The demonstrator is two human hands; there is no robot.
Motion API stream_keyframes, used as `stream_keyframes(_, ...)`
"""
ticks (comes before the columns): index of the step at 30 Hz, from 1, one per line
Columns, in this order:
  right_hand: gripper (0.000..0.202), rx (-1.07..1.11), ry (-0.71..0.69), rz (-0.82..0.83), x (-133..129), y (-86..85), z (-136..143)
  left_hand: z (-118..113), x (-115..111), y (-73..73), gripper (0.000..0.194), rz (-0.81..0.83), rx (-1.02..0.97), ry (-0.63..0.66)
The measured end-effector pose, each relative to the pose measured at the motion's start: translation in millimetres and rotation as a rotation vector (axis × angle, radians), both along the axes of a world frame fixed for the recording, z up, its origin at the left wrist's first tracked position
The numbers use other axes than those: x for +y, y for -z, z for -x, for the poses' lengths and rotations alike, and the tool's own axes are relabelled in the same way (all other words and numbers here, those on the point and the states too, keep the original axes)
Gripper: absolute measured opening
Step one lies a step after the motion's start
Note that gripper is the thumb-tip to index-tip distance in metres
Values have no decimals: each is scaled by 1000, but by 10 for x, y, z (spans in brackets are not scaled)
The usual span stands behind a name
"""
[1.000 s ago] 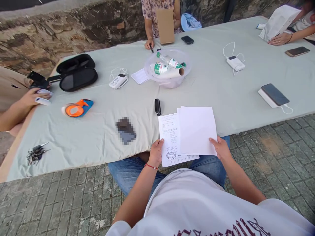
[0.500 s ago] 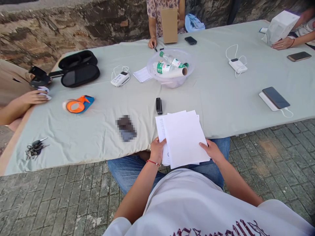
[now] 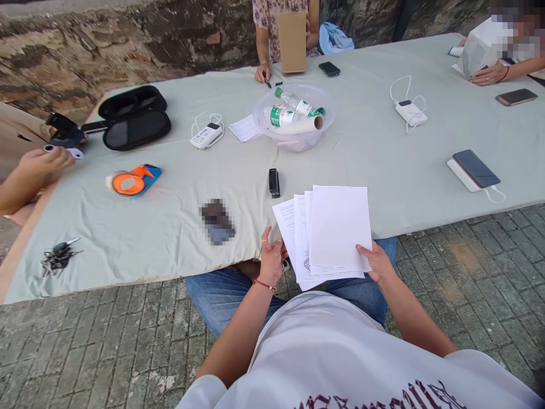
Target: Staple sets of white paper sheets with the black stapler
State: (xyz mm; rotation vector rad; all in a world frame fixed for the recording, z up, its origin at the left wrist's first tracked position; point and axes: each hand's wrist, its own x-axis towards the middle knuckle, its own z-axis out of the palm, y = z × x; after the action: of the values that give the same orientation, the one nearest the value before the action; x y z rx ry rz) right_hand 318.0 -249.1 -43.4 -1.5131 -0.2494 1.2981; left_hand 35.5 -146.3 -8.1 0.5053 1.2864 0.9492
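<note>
Several loose sheets of paper [image 3: 339,227] are fanned out over my lap at the table's near edge. The top sheet is blank; printed text and a round stamp show on those beneath. My right hand [image 3: 375,260] grips the stack at its lower right edge, thumb on top and fingers underneath. Just left of the sheets is my left hand [image 3: 272,258], its thumb raised and apart from the curled fingers; its fingertips are close to the paper's left edge. Beyond the papers lies a black stapler [image 3: 274,183].
On the cloth-covered table [image 3: 366,165] are keys [image 3: 58,257], an orange tape dispenser [image 3: 133,180], a black case [image 3: 138,128], a plastic basin [image 3: 293,142] with bottles, and a phone on a power bank [image 3: 474,170]. Other people sit at the left, far side and right.
The top sheet and my right hand have shifted right, fanning the stack and uncovering printed pages. My left hand has let go of the left edge and lifted its thumb.
</note>
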Motion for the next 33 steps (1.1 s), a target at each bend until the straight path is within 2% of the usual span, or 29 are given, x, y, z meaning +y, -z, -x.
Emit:
stream_keyframes(3,50,-35,-58,-23,19,-59,46,-49,-19,-26,65,-75,-90,0)
stream_keyframes(5,48,-64,-160,-47,45,-100,139,-84,-11,-34,61,-125,-113,-14)
stream_keyframes(8,44,-208,-303,-58,92,-126,233,-94,20,-33,69,-171,-79,22)
stream_keyframes(10,44,-369,-296,-29,112,-113,210,-65,43,-21,71,-169,-53,29)
stream_keyframes(13,48,-508,-204,28,109,-75,68,1,64,21,62,-136,0,4)
stream_keyframes(17,46,-513,-173,-5,79,-68,-79,39,61,90,28,-85,19,23)
stream_keyframes(19,42,-500,-197,-39,78,-91,-62,28,54,113,19,-64,1,54)
stream_keyframes(25,42,-434,-246,-102,157,-171,191,-6,56,91,31,-106,-59,21)
stream_keyframes(29,44,-389,-245,-139,198,-174,279,-11,46,28,53,-120,-68,69)
stream_keyframes(33,45,-501,-255,-82,182,-146,175,-16,32,42,45,-148,18,69)
